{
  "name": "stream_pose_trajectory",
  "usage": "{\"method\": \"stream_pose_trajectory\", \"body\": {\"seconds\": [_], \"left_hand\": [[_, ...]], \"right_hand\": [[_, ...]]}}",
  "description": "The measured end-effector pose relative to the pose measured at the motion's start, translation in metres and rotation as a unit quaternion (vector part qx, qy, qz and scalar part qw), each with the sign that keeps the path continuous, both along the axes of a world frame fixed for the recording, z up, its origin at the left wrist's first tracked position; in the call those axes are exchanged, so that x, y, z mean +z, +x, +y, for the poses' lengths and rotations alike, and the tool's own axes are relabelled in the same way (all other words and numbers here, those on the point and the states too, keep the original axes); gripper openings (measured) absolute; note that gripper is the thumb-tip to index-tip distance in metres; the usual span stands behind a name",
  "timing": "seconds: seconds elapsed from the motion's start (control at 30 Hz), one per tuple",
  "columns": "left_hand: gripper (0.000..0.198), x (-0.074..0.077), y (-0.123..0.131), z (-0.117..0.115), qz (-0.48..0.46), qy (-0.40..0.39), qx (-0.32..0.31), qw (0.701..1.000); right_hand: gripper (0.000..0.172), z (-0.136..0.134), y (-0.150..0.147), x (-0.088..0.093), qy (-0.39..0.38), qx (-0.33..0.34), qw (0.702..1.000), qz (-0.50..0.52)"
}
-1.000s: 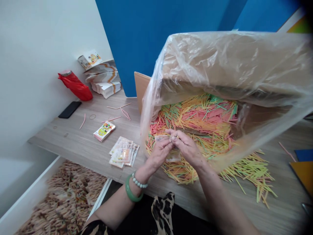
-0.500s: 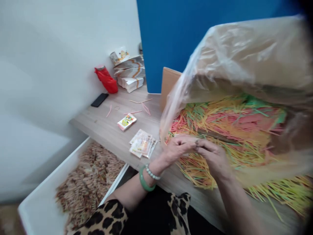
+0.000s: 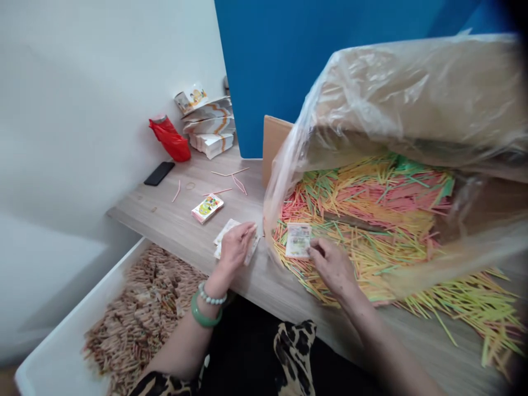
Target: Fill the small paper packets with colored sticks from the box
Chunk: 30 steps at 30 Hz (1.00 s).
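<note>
Between the thumb and fingers of my right hand (image 3: 333,267) is a small printed clear packet (image 3: 297,240), held upright by its right edge. Behind and below it lie thin straw-like strips (image 3: 371,220) in yellow, orange, pink and green, heaped inside a plastic-lined cardboard box (image 3: 284,129). My left hand (image 3: 236,245) rests over a little pile of similar packets (image 3: 251,250) on the table, fingers stretched out and partly covering them. A stack of printed cards (image 3: 207,208) lies just beyond that hand.
A white bin (image 3: 45,357) filled with small brownish pieces stands below the table's left edge. Toward the wall are a black phone (image 3: 159,173), a red bag (image 3: 171,140) and stacked white printed paper (image 3: 210,135). Loose pink strips (image 3: 239,184) lie on the table (image 3: 165,214).
My hands, together at the box edge before, are now apart. The left has moved left onto the packet pile; the right now holds up a packet. The view has shifted slightly.
</note>
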State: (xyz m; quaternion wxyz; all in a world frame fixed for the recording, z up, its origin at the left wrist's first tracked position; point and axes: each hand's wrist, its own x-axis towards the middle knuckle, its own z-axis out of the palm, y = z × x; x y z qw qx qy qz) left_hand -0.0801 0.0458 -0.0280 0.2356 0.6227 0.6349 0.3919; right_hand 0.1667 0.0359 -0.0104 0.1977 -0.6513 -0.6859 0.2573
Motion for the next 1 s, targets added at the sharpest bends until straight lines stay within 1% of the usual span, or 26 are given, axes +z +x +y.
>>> {"method": "stream_pose_trajectory", "body": {"seconds": [0.03,0.07,0.13,0.17,0.23,0.3,0.37,0.4,0.47,0.53,0.6,0.63,0.67,0.7,0.73,0.77,0.83,0.87,0.9,0.93,0.97,1.0], "left_hand": [[0.030,-0.009,-0.004,0.003,0.086,0.005,0.031,0.996],[0.031,-0.017,-0.006,0.006,0.169,0.002,0.046,0.985],[0.036,-0.028,-0.005,0.010,0.305,-0.009,0.059,0.950],[0.039,-0.030,-0.003,0.011,0.352,-0.013,0.063,0.934],[0.047,-0.031,-0.001,0.012,0.406,-0.014,0.086,0.910],[0.056,-0.028,-0.001,0.013,0.425,-0.016,0.120,0.897],[0.060,-0.023,-0.003,0.013,0.420,-0.010,0.152,0.895],[0.058,-0.020,-0.004,0.012,0.407,0.002,0.167,0.898],[0.051,-0.013,-0.003,0.008,0.366,0.053,0.182,0.911],[0.041,-0.004,0.006,0.000,0.302,0.124,0.165,0.931],[0.034,0.006,0.025,-0.008,0.211,0.180,0.109,0.955],[0.032,0.010,0.037,-0.011,0.154,0.192,0.071,0.967],[0.028,0.015,0.051,-0.012,0.094,0.184,0.028,0.978],[0.024,0.018,0.065,-0.011,0.037,0.158,-0.007,0.987],[0.022,0.021,0.078,-0.008,-0.018,0.123,-0.029,0.992],[0.028,0.023,0.091,-0.003,-0.071,0.083,-0.040,0.993],[0.045,0.025,0.111,0.010,-0.181,0.005,-0.061,0.981],[0.044,0.026,0.119,0.017,-0.241,-0.033,-0.091,0.966],[0.040,0.026,0.126,0.023,-0.299,-0.069,-0.125,0.943],[0.036,0.026,0.130,0.029,-0.350,-0.095,-0.147,0.920],[0.033,0.027,0.133,0.032,-0.392,-0.114,-0.156,0.900],[0.032,0.027,0.133,0.034,-0.423,-0.125,-0.148,0.885]], "right_hand": [[0.023,0.003,0.000,-0.001,0.000,-0.016,0.998,-0.064],[0.027,0.006,-0.001,-0.002,-0.003,-0.022,0.992,-0.122],[0.035,0.011,-0.006,-0.006,-0.005,-0.017,0.978,-0.209],[0.038,0.014,-0.010,-0.008,-0.004,-0.018,0.973,-0.231],[0.037,0.018,-0.013,-0.013,-0.005,-0.030,0.972,-0.232],[0.027,0.022,-0.012,-0.018,-0.009,-0.049,0.981,-0.190],[0.018,0.024,-0.007,-0.022,-0.008,-0.070,0.988,-0.137],[0.017,0.025,-0.003,-0.023,0.001,-0.074,0.991,-0.114],[0.021,0.026,0.005,-0.024,0.030,-0.070,0.994,-0.079],[0.024,0.028,0.014,-0.027,0.066,-0.059,0.995,-0.045],[0.024,0.031,0.022,-0.031,0.096,-0.057,0.994,0.003],[0.022,0.033,0.027,-0.032,0.107,-0.059,0.992,0.035],[0.020,0.035,0.031,-0.032,0.116,-0.061,0.989,0.072],[0.018,0.036,0.034,-0.031,0.122,-0.062,0.984,0.112],[0.018,0.036,0.037,-0.028,0.125,-0.061,0.979,0.150],[0.019,0.035,0.039,-0.024,0.124,-0.055,0.974,0.184],[0.020,0.032,0.041,-0.011,0.111,-0.021,0.965,0.236],[0.020,0.031,0.043,-0.004,0.099,0.001,0.963,0.252],[0.020,0.030,0.046,0.002,0.087,0.020,0.960,0.265],[0.020,0.030,0.051,0.006,0.079,0.028,0.958,0.274],[0.020,0.032,0.057,0.009,0.077,0.022,0.957,0.280],[0.020,0.033,0.064,0.010,0.082,0.000,0.956,0.280]]}}
